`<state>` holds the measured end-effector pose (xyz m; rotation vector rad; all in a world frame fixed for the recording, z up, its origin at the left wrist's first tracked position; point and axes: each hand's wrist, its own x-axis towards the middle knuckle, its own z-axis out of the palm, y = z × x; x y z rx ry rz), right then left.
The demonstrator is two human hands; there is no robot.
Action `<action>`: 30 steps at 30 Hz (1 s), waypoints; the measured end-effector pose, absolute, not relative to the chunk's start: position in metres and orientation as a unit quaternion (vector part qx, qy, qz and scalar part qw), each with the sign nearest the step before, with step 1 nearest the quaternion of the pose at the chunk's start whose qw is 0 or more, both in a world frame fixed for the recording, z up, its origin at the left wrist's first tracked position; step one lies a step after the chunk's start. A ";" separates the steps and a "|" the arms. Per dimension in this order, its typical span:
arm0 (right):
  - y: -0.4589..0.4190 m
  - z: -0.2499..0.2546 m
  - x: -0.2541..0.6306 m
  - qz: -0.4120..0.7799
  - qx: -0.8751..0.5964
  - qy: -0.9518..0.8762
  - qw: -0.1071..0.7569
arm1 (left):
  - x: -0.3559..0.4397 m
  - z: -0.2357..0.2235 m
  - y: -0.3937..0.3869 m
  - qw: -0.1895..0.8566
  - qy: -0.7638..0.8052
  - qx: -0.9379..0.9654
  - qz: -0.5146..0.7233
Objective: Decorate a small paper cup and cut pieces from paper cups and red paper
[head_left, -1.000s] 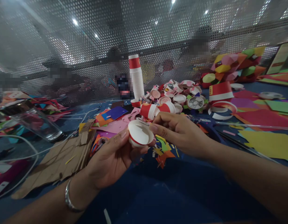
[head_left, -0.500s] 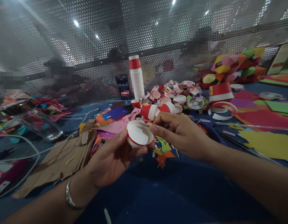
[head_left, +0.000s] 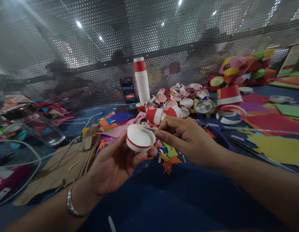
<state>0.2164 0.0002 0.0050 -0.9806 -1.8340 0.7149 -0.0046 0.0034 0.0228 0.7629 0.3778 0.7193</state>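
In my left hand, thumb and fingers grip a shallow, cut-down paper cup by its sides. It is white inside with a red band round the outside, and its open side is tilted toward me. Just right of the cup, my right hand pinches a thin, greyish, narrow tool between thumb and forefinger. The tool's tip reaches over the cup's far right rim; most of it is hidden by my fingers, and its kind cannot be made out.
Behind my hands stand a tall stack of paper cups and a heap of cut cup pieces. Cardboard and a glass bottle lie left. Coloured paper and a red cup are right. People sit beyond the perforated screen.
My left hand has shifted the cup slightly left and turned it, so more of its inside and red band shows. My right hand has stayed nearly in place.
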 end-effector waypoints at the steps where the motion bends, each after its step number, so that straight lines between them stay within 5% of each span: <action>1: 0.000 0.005 0.216 0.285 -0.399 -0.744 0.454 | -0.004 0.023 0.003 0.848 0.179 0.361 0.344; 30: -0.003 0.008 0.217 0.294 -0.403 -0.747 0.439 | -0.008 0.020 0.004 0.861 0.211 0.324 0.331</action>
